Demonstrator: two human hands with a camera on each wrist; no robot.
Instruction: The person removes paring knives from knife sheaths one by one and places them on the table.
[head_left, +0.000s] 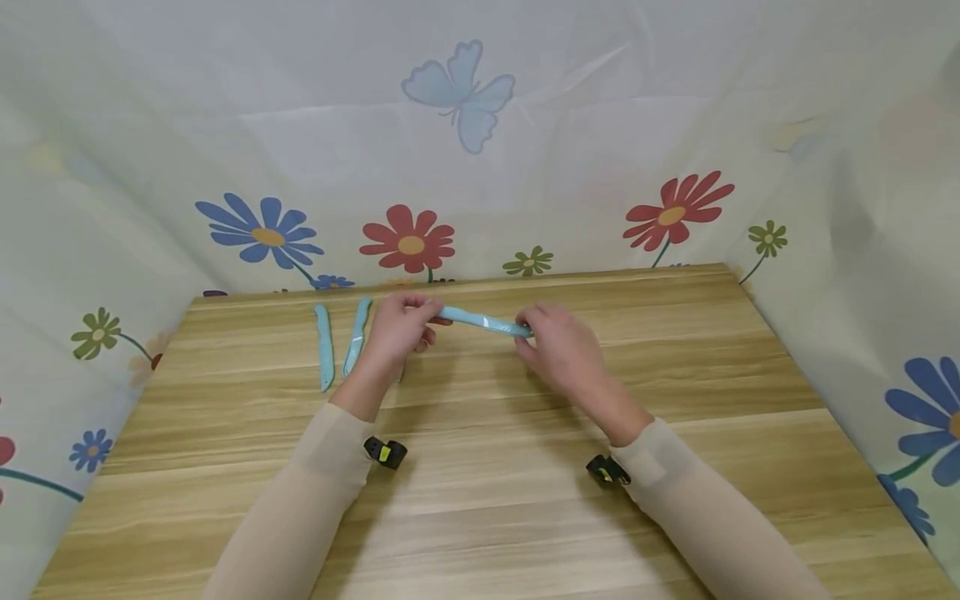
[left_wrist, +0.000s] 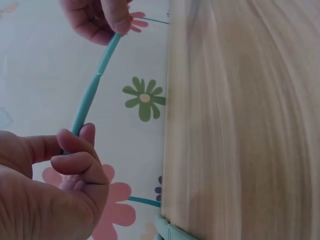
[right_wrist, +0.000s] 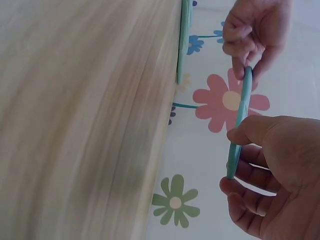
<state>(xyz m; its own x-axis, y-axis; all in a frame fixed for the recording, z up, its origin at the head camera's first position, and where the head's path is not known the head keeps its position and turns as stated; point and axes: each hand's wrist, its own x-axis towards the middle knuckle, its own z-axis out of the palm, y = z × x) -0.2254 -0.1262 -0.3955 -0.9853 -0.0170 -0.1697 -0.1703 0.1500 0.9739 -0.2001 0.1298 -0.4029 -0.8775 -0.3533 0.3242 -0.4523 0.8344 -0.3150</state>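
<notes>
Both hands hold a slender light-blue knife [head_left: 480,319] above the table's far half, its blade part covered by a matching sheath. My left hand [head_left: 401,329] pinches the handle end between thumb and fingers. At the sheath end, my right hand [head_left: 562,346] grips it, the thumb on one side and fingertips on the other in the right wrist view. A seam shows midway along the knife [left_wrist: 98,75] in the left wrist view. Left of my left hand lie two similar light-blue knives, one farther left [head_left: 325,346] and one nearer [head_left: 357,333].
Part of another item [head_left: 401,372] peeks out beside my left wrist, mostly hidden. The wood-grain table [head_left: 480,517] ends at a flower-printed curtain [head_left: 570,167] behind and at both sides. Black wrist cameras [head_left: 386,452] are strapped to both sleeves.
</notes>
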